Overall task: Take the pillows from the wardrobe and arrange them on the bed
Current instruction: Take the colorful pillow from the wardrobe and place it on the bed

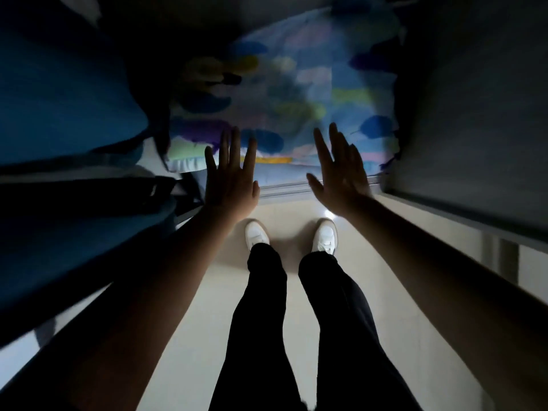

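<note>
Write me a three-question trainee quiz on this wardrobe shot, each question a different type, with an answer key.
1. True or false: the left hand is closed around the patterned pillow.
2. Multiple choice: where does the blue pillow lie relative to the patterned pillow? A) to its left B) to its right C) on the floor
3. Fill in: the right hand has its fingers ____.

Key
1. False: both hands are open, palms toward the pillow, gripping nothing.
2. A
3. Spread open, reaching toward the pillow's lower edge above the white shoes.
</note>
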